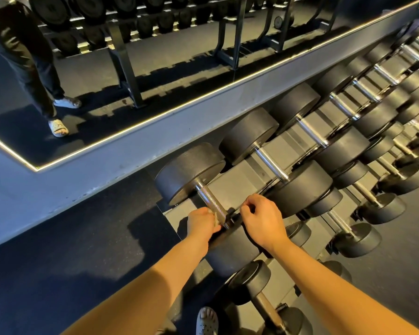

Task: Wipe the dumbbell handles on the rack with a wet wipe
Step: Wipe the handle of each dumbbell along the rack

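Note:
A long dumbbell rack (249,176) runs from the lower middle to the upper right, holding black dumbbells with chrome handles. The nearest top-row handle (209,198) is knurled and shiny. My left hand (202,222) grips a crumpled pale wet wipe (214,217) against the near end of that handle. My right hand (260,217) hovers just right of the handle, fingers curled, thumb and forefinger pinched together; I cannot tell whether it holds a corner of the wipe. The neighbouring handle (271,163) lies bare.
A wall mirror (155,68) behind the rack reflects more racks and a standing person's legs (34,68). Lower rack tiers hold smaller dumbbells (356,238). Dark rubber floor (70,250) spreads to the left. My sandalled foot (206,320) shows at the bottom.

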